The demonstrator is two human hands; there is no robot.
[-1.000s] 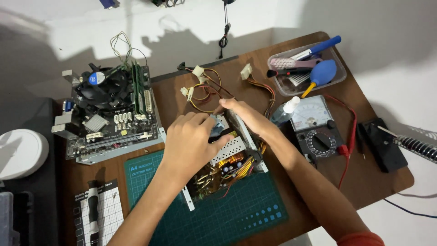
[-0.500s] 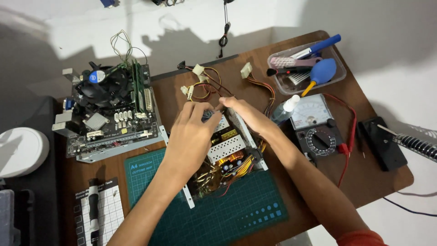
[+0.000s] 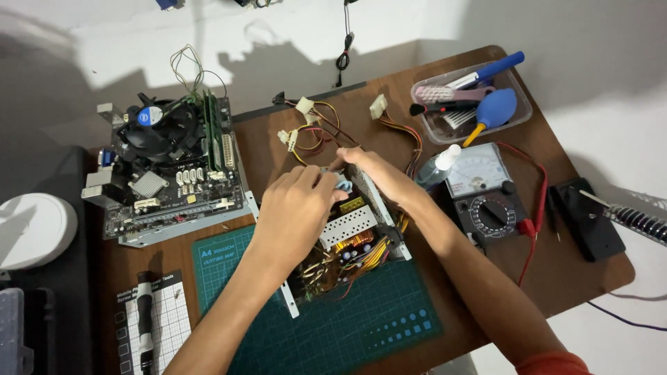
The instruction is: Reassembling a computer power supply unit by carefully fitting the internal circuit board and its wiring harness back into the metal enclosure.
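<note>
The opened power supply [image 3: 347, 243] sits partly on the green cutting mat [image 3: 375, 326] near the front of the brown table [image 3: 590, 278], its cover off so the coils, capacitors and perforated metal plate face up for access. The left hand [image 3: 295, 208] lies over the far end of the unit, fingers curled down and bunched around a small light-blue item [image 3: 342, 183]; what that item is cannot be told. The right hand [image 3: 379, 177] meets it from the other side, fingers bent and close together at the metal edge of the case, apparently steadying it; whether it grips anything cannot be told. The bundle of coloured cables [image 3: 313, 128] fans away toward the wall, keeping the connectors clear of the work. A multimeter [image 3: 483, 191] with red leads lies just beside the right forearm, within reach. A clear tray of tools [image 3: 472, 104] stands behind it. A motherboard with fan [image 3: 167, 173] rests well to the left, apart from the unit.
</note>
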